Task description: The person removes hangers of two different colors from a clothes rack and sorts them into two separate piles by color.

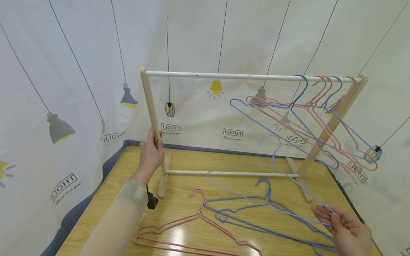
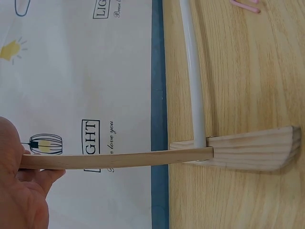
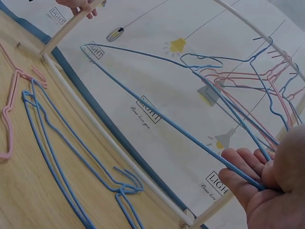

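Note:
My left hand (image 1: 151,153) grips the left wooden post (image 1: 148,97) of a small hanger rack, partway up; in the left wrist view the fingers wrap round the post (image 2: 109,159). Low at the right, my right hand (image 1: 349,229) holds a blue hanger (image 3: 176,125) by one corner, thumb against fingers on the wire. That hanger is raised before the rack, its hook toward the rack's middle. From the right part of the white top rail (image 1: 217,75) hang several blue and pink hangers, the leftmost a blue hanger (image 1: 299,95).
On the wooden table (image 1: 118,213) lie a pink hanger (image 1: 221,229) at the front and blue hangers (image 1: 288,212), overlapping, to its right. A white lower bar (image 1: 198,172) joins the rack's feet. Behind stands a pale curtain (image 1: 192,39) printed with lamps.

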The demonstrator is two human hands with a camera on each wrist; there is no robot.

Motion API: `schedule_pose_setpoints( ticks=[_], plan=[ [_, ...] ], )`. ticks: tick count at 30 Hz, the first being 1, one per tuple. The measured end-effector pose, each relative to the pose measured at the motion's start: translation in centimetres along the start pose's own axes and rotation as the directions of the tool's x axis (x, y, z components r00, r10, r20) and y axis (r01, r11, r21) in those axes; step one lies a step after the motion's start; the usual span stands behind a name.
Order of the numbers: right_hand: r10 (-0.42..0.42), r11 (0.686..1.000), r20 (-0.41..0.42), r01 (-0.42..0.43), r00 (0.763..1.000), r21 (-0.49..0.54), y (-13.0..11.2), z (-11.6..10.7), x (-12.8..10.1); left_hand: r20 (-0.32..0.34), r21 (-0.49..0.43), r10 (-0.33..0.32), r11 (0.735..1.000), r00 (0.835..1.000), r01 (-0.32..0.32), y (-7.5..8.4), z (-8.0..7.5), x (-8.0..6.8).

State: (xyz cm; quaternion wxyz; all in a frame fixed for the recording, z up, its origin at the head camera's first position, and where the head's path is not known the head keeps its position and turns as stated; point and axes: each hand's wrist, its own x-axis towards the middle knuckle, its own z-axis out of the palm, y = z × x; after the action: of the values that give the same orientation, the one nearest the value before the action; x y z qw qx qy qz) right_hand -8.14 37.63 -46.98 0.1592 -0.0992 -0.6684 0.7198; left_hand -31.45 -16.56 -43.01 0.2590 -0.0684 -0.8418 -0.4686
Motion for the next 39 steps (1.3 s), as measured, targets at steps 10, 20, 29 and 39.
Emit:
schedule_pose_setpoints(
  ticks=[10, 20, 29, 39],
  plan=[
    [0.180, 0.984, 0.098, -0.180, 0.979, -0.002, 2.5, -2.6, -0.2, 0.005, -0.008, -0.006, 1.000, 1.000, 0.006, 0.1, 0.0, 0.0],
    [0.376, 0.913, 0.109, -0.348, 0.920, -0.212, 3.2, -2.8, 1.1, 0.009, -0.017, -0.007, 1.000, 1.000, 0.007, -0.3, 0.1, -0.1],
    [0.265, 0.927, 0.094, -0.226, 0.960, -0.300, 4.0, -3.4, 1.0, 0.001, -0.028, -0.003, 1.000, 1.000, 0.003, -0.2, 0.2, 0.0],
    [0.095, 0.803, -0.019, -0.088, 0.995, -0.589, 2.1, -2.7, 1.1, 0.006, -0.018, -0.010, 1.000, 1.000, 0.010, -0.6, 0.3, 0.0]
  ],
)
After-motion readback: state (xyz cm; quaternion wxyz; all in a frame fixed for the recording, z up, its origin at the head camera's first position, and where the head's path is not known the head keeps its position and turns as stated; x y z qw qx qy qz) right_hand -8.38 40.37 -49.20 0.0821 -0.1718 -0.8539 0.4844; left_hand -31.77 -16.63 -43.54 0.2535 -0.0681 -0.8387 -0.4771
